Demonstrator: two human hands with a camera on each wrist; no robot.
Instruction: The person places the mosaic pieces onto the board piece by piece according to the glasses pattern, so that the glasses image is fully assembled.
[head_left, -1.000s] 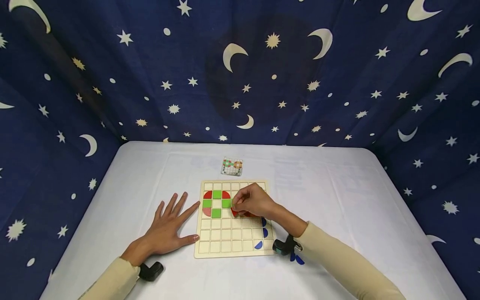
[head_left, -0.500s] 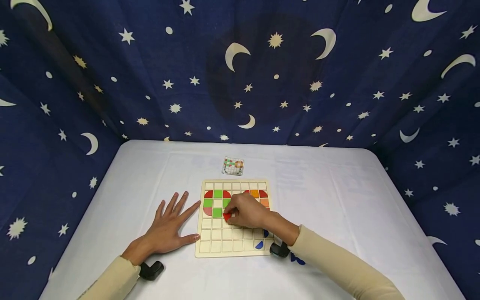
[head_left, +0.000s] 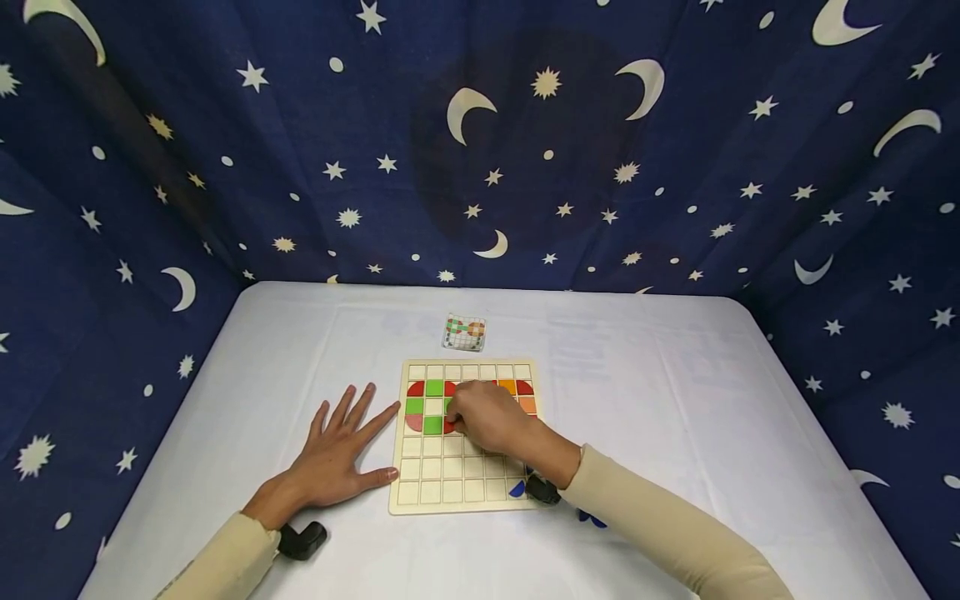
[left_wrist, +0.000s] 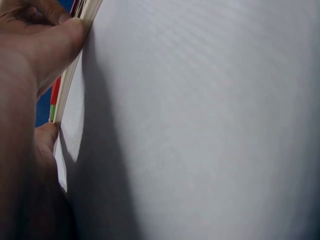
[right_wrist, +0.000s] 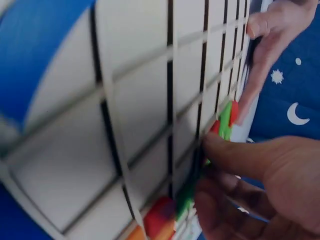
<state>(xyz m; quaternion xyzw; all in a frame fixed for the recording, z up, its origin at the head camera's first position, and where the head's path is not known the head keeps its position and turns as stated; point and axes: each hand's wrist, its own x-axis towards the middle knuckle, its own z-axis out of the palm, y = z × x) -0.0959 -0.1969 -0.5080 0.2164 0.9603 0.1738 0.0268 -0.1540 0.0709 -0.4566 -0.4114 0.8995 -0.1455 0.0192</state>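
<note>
A pale wooden grid board [head_left: 450, 471] lies on the white table. My right hand [head_left: 495, 417] is over its middle, thumb and fingers pinching a red quarter-circle tile [head_left: 448, 427] at the cell right of the lower green square tile [head_left: 432, 426]. In the right wrist view, the thumb touches the red tile [right_wrist: 215, 127]; the other fingers partly hide the tiles behind. My left hand [head_left: 337, 458] lies with fingers spread on the table, index finger and thumb tips touching the board's left edge. Several red, green and pink tiles sit at upper left on the board.
Orange and red tiles [head_left: 527, 405] sit at the board's upper right, partly hidden by my right hand. A blue tile [head_left: 517, 489] lies at its lower right; more blue tiles [head_left: 591, 518] lie beyond its corner. A small pattern card [head_left: 464, 332] lies behind the board.
My right hand has moved left across the board with the red tile, from the middle columns to the cell beside the lower green square. The left hand has stayed in place.
</note>
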